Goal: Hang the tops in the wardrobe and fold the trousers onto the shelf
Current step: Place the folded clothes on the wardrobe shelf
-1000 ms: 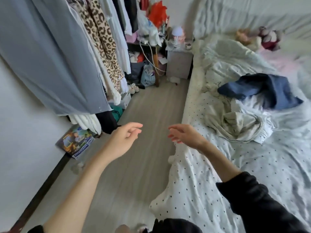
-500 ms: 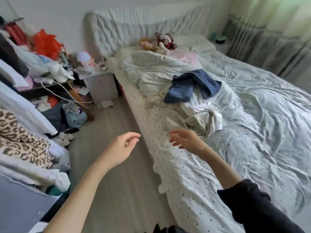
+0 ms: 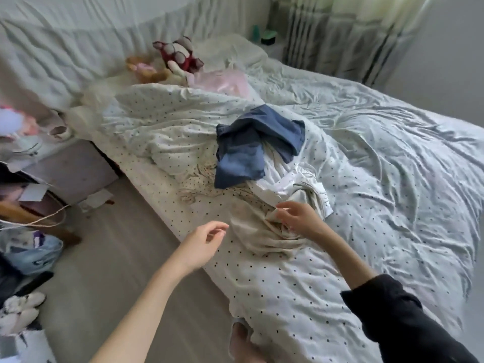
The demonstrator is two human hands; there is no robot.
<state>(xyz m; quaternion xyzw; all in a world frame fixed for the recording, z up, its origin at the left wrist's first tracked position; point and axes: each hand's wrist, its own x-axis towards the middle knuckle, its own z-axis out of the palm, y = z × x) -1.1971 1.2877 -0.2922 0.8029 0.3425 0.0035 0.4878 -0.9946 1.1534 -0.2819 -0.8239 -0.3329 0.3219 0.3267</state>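
Observation:
A crumpled cream garment (image 3: 264, 231) lies on the dotted bed sheet (image 3: 275, 292) near the bed's left edge. My right hand (image 3: 298, 217) pinches a fold of it between thumb and fingers. Behind it lie a white garment (image 3: 296, 183) and a dark blue garment (image 3: 251, 150), both bunched up. My left hand (image 3: 203, 243) hovers over the bed's edge with loosely curved fingers and holds nothing. The wardrobe is out of view.
Soft toys (image 3: 175, 58) and a pink cloth (image 3: 222, 81) sit at the head of the bed. A grey nightstand (image 3: 70, 166) stands left of the bed, with bags and cables (image 3: 31, 247) on the wooden floor (image 3: 110, 258). Curtains (image 3: 340, 35) hang at the far right.
The view has swung right from the hanging clothes to the bed. My right hand has reached the cream garment and taken a fold of it. My left hand followed, still holding nothing.

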